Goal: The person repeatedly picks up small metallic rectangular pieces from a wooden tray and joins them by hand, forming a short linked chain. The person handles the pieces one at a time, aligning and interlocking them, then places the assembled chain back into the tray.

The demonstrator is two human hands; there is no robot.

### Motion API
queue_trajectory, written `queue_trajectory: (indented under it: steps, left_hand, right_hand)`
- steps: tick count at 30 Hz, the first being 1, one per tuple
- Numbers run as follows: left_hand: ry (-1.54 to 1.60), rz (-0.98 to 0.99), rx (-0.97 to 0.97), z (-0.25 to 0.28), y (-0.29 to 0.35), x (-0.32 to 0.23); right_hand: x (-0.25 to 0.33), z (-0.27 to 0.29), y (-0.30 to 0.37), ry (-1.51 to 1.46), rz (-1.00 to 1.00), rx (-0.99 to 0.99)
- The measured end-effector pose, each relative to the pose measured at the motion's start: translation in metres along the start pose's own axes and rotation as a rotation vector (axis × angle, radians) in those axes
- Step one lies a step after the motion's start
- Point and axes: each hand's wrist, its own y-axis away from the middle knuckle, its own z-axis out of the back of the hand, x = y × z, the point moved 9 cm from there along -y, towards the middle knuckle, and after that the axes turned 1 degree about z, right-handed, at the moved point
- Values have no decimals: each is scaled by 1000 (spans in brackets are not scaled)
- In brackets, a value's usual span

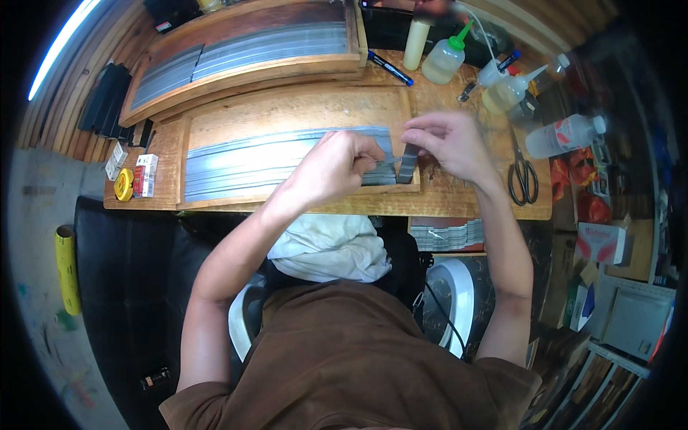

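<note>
In front of me lies a shallow wooden tray (301, 104) with long, thin, shiny grey strips (244, 168) packed side by side in it. My left hand (333, 161) is above the tray's right part, fingers curled in a pinch. A small thin grey piece (388, 162) sticks out from its fingertips; its kind is unclear. My right hand (451, 147) is over the tray's right edge, thumb and fingers closed on the upper end of a short, dark grey flat strip (408, 166). That strip stands tilted close to the grey piece; whether they touch is unclear.
A second wooden tray (287, 75) of grey strips lies behind. Far right are a marker (390, 68), a green-capped squeeze bottle (444, 64), another squeeze bottle (505, 93), a water bottle (562, 136) and black-handled scissors (524, 183). A yellow tape measure (124, 185) sits left.
</note>
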Motion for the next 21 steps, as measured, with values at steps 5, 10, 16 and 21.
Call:
queue_trajectory:
  steps: [5,10,16,21]
  left_hand:
    - [195,112,-246,13,50,4]
    - [600,253,-188,-32,105,7]
    - [734,421,-276,-62,159,45]
    - [687,443,-243,-71,178,54]
  right_hand:
    - [24,8,33,-199,85,-140]
    - [-12,-76,75,-401,-73,0]
    - [-56,-134,93,-527,-174,4]
    - [-60,-151,103,-487,-170,4]
